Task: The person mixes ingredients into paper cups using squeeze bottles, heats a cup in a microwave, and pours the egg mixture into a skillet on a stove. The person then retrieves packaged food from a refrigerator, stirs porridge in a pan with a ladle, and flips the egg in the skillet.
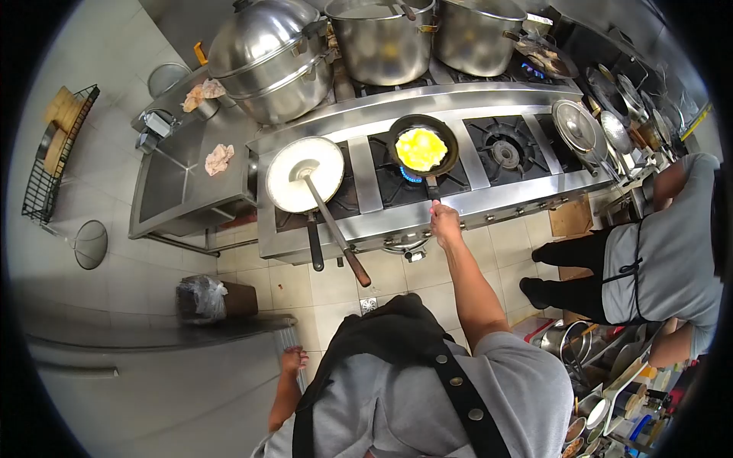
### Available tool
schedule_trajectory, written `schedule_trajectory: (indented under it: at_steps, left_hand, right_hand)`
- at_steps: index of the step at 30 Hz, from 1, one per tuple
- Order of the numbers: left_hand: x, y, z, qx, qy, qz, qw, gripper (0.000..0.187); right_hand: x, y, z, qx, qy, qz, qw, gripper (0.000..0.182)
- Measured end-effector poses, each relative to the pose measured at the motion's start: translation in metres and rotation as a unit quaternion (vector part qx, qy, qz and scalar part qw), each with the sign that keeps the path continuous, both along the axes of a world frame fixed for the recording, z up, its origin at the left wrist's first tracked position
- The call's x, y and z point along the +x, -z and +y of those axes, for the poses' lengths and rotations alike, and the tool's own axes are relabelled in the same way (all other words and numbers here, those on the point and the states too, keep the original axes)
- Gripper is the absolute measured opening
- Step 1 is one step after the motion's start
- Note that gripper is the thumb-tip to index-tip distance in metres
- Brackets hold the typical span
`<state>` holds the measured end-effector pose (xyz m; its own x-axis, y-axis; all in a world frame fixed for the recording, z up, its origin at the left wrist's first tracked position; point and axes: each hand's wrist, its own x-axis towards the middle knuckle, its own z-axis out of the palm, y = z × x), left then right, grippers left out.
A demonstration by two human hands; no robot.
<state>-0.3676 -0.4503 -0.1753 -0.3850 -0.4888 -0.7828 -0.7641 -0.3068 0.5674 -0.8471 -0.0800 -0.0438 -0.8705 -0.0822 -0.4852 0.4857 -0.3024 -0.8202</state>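
Note:
My right hand (444, 224) is wrapped round the handle of a small black frying pan (396, 145). Yellow egg (421, 149) lies in the pan, over a blue flame on the middle burner. My left hand (294, 359) hangs low at my left side near the grey metal surface, its fingers partly curled and too small to read clearly. Left of the small pan, a wide pan with a white inside (282, 172) sits on the stove (372, 188). A ladle (328, 214) rests in it, its wooden handle sticking out past the front edge.
Large steel pots (385, 49) stand behind the burners. Strainers (574, 126) lie at the stove's right end. A co-worker in grey (649, 267) stands at the right. Crumpled cloths (219, 159) lie on the left counter (172, 200). A bin (240, 299) stands on the floor.

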Motion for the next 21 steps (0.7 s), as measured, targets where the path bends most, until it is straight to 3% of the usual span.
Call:
schedule_trajectory:
  at_steps: [3, 7, 11, 14, 17, 19, 20, 21]
  left_hand:
    - [0.034, 0.032, -0.007, 0.046, 0.084, 0.052, 0.994, 0.016]
    - [0.059, 0.037, 0.007, -0.065, 0.266, 0.015, 0.962, 0.017]
    - [0.073, 0.039, 0.007, -0.089, 0.303, 0.015, 0.949, 0.018]
    - [0.071, 0.036, 0.004, -0.095, 0.297, 0.017, 0.950, 0.019]
    - [0.058, 0.026, 0.000, -0.127, 0.277, 0.057, 0.951, 0.020]
    - [0.045, 0.020, 0.002, -0.069, 0.137, 0.029, 0.988, 0.022]
    - [0.039, 0.018, -0.001, 0.029, -0.014, 0.023, 0.999, 0.023]
    - [0.034, 0.012, 0.001, 0.019, -0.006, -0.004, 1.000, 0.024]
  right_hand:
    - [-0.005, 0.000, -0.024, 0.014, 0.034, 0.025, 0.999, 0.028]
    - [-0.007, 0.000, -0.005, 0.008, -0.017, 0.026, 0.999, 0.028]
    - [0.005, -0.003, 0.004, 0.017, 0.016, 0.010, 1.000, 0.028]
    - [-0.004, 0.022, -0.008, 0.055, 0.019, 0.029, 0.998, 0.027]
    - [0.000, 0.010, -0.001, 0.043, 0.003, 0.011, 0.999, 0.027]
    - [0.007, 0.000, 0.006, 0.036, -0.012, -0.017, 0.999, 0.027]
    - [0.005, 0.011, 0.006, 0.042, -0.002, -0.022, 0.999, 0.026]
    - [0.003, 0.023, 0.006, 0.055, -0.010, -0.017, 0.998, 0.025]
